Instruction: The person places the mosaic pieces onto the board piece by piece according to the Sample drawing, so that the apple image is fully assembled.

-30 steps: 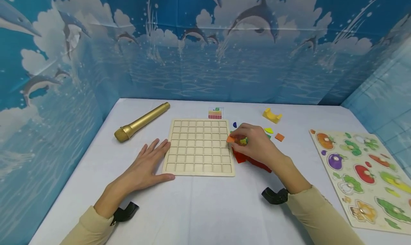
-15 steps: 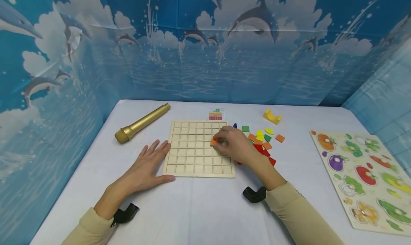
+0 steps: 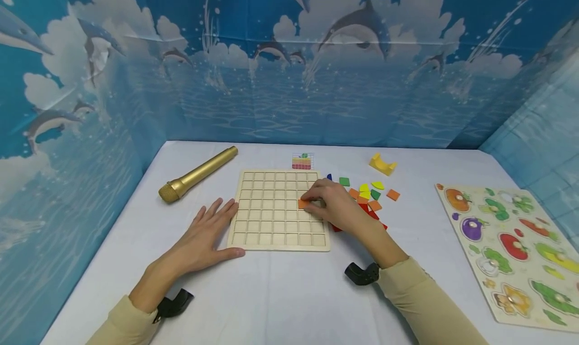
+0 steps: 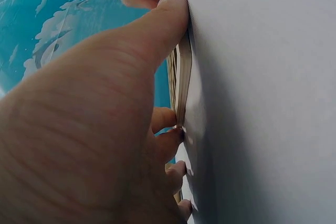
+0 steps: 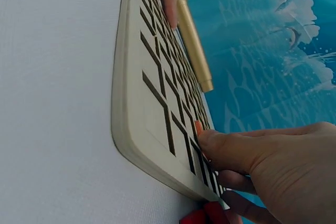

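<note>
The fingers of my right hand (image 3: 332, 200) pinch a small orange tile (image 3: 302, 204) at the right part of the wooden grid board (image 3: 267, 224). My left hand (image 3: 204, 240) rests with fingers spread, touching the board's left edge on the counter (image 3: 280, 294).

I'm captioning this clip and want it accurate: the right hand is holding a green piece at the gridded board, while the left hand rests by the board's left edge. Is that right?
Not quite: the piece is orange, not green, as the head view shows. The right hand does hold it at the gridded board, with the left hand by the left edge.
</note>
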Tool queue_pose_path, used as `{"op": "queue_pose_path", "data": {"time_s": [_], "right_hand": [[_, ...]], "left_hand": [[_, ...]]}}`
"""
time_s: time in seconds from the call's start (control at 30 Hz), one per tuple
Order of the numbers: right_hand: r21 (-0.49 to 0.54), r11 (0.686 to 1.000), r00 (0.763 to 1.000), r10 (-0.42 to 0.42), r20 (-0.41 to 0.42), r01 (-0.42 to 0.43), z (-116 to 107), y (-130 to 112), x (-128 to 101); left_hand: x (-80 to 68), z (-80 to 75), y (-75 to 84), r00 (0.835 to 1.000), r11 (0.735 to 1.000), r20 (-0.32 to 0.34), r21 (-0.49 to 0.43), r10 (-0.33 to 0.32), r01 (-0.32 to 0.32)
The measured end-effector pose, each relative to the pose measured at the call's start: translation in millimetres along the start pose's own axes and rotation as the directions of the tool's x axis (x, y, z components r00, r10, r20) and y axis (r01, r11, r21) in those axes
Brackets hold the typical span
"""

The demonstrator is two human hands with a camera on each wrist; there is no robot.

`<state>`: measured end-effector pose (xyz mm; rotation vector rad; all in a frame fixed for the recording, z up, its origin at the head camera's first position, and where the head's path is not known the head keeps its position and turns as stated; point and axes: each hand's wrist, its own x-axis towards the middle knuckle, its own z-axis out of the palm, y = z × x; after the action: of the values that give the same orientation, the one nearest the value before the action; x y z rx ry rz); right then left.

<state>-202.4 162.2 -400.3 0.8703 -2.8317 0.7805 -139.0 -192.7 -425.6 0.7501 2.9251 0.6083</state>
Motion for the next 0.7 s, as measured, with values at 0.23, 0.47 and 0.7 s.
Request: {"op": "queue_pose_path", "data": {"time_s": [0.23,0.47,0.7], "right_hand": [[0.017,1.000,1.000,0.003,-0.004,-0.003,-6,2,2],[-0.009,0.993,0.992,0.121,-0.028,-0.122,-33,20,-6],[0.011,0.978,0.977,0.207,0.055,-0.208,-57,40,-14]], "left_hand": [[-1.0,-1.0,0.7,1.000,1.000,0.000,0.003,-0.006,0.006],[-0.5,-0.3,1.1,1.000,1.000,0.005,0.010,-0.010,0.010],[-0.5,-0.2,0.8,1.000,1.000,0.005,0.011,-0.008,0.008]]}}
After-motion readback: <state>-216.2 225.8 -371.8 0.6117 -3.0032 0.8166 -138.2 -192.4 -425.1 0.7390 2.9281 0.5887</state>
